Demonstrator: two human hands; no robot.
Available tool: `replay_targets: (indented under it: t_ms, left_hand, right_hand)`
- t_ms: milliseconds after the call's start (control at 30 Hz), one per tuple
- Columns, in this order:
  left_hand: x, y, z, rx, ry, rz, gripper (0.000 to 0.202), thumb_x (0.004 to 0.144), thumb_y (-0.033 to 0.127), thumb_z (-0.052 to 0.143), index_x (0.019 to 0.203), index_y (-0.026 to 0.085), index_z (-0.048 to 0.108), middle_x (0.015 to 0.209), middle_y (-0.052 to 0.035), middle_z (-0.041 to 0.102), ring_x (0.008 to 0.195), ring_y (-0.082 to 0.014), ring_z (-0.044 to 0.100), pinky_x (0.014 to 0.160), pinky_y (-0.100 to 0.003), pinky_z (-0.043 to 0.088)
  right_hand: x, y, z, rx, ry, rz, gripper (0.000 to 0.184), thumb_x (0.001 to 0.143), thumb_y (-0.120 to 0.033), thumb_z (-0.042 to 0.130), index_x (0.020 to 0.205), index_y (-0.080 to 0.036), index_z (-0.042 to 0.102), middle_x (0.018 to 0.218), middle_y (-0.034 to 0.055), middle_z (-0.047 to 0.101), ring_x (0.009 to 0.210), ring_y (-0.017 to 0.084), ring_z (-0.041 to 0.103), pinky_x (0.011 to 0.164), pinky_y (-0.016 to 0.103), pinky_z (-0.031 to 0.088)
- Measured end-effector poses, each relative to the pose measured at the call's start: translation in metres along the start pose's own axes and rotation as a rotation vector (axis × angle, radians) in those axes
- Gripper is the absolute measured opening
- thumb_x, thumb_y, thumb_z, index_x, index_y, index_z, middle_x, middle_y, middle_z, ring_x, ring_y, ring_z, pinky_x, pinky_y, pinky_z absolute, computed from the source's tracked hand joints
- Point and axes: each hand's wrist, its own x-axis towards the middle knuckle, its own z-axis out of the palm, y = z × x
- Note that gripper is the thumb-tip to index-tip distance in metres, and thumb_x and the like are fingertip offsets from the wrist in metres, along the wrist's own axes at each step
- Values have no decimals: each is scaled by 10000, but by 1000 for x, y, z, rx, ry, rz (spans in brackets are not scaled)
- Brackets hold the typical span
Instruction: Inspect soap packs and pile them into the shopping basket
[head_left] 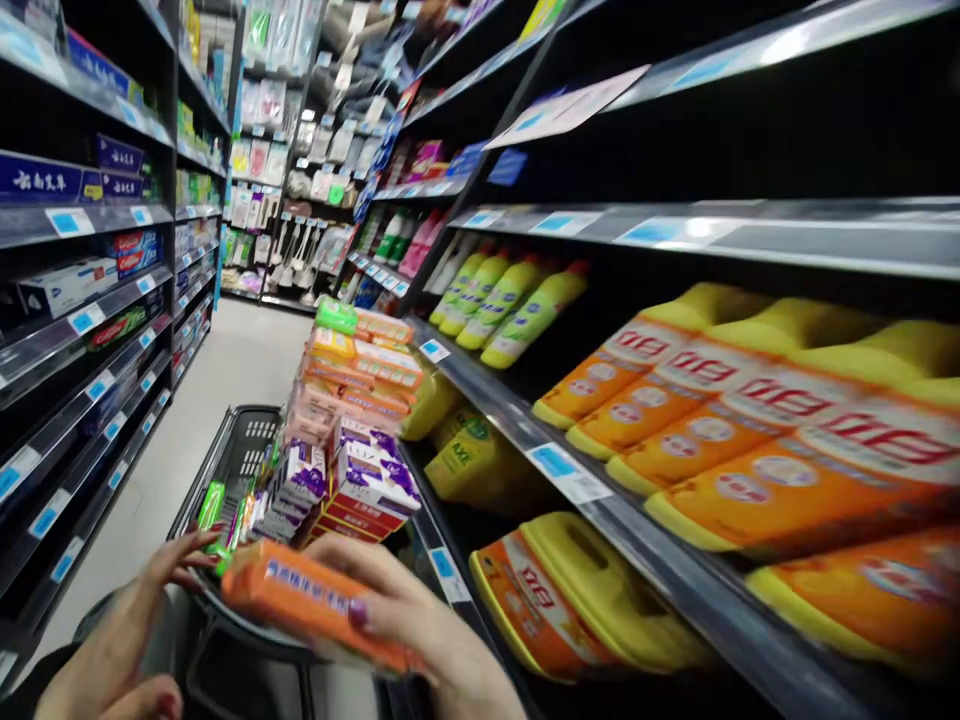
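My right hand point(420, 610) is wrapped round an orange packet point(300, 600) with dark printed lettering, held low above the front of a black shopping basket point(225, 440). My left hand point(150, 590) is at the packet's left end, fingers stretched forward and apart with nothing between them. Just beyond its fingertips a green packet point(212, 505) leans inside the basket. White and purple boxes point(375, 470) are stacked past my right hand. Behind them rises a pile of orange and pink packets point(360, 370). The basket's contents are partly hidden by my hands.
Close on the right, a shelf point(570, 470) holds large orange-and-yellow detergent bottles point(697, 400) and slim yellow-green bottles point(525, 300). A yellow jug point(570, 600) sits lower down. Toothpaste shelves point(82, 320) line the left side. Pale floor point(247, 345) runs toward hanging goods.
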Motion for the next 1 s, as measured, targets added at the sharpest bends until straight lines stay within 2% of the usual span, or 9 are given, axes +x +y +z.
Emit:
replay_targets:
  t_ms: [67,167,300,400,533,633,733,867,1000]
  left_hand:
    - [7,26,9,11,-87,-6,769,719,678,564,1365,276,449,1326,-110,555,1173,-360,524,997,-427,423]
    - [13,48,27,-8,-54,-129,501,789,586,544,1128,231,641,941,-77,681,843,-262,624,765,-310,497]
    - [12,49,45,-145,82,-409,466,805,556,536,1079,188,617,873,-67,661,743,-225,609,627,-270,512]
    - [9,45,52,-253,62,-620,452,831,544,503,1108,189,547,762,-23,626,525,-155,540,399,-216,439]
    - [6,41,57,-265,53,-735,395,847,519,494,1079,199,509,651,37,552,414,-106,466,330,-178,384]
    - [4,38,60,-228,50,-767,422,876,543,421,1134,215,483,642,40,533,397,-113,464,322,-190,380]
    - [4,36,60,-218,22,-722,458,892,574,351,1145,215,483,747,0,582,475,-129,489,354,-200,398]
    - [6,33,60,-166,57,-637,460,903,577,315,983,187,544,731,-10,571,537,-139,491,451,-217,416]
    - [1,35,63,51,135,-531,393,903,537,376,790,193,529,670,-8,563,621,-157,526,556,-221,400]
  right_hand:
    - [-3,26,19,94,-50,73,311,591,-379,702,838,-189,714,772,-13,638,723,148,534,658,229,402]
    - [-9,60,32,307,32,155,428,666,-569,673,834,-177,713,765,10,638,719,153,565,680,246,439]
    - [-18,96,42,519,145,153,698,672,-773,543,1025,-184,668,858,82,702,812,238,655,688,324,516]
    - [-21,117,58,450,360,-1,648,657,-659,678,1085,-174,637,954,101,712,900,271,657,740,345,534]
    - [-24,135,81,560,530,2,526,728,-545,684,1085,-162,638,969,95,720,943,280,656,777,369,536]
    - [-27,141,87,587,587,-15,517,724,-555,684,1064,-166,663,984,92,721,957,279,654,830,371,516]
    - [-29,146,87,548,648,-40,544,690,-588,699,1048,-178,683,1027,86,717,985,273,647,866,340,495]
    - [-31,159,87,650,691,-32,560,697,-601,686,1074,-187,680,1026,86,726,1011,273,641,829,326,514]
    - [-20,174,89,910,702,44,485,660,-573,733,981,-210,716,952,48,751,944,253,671,827,339,524]
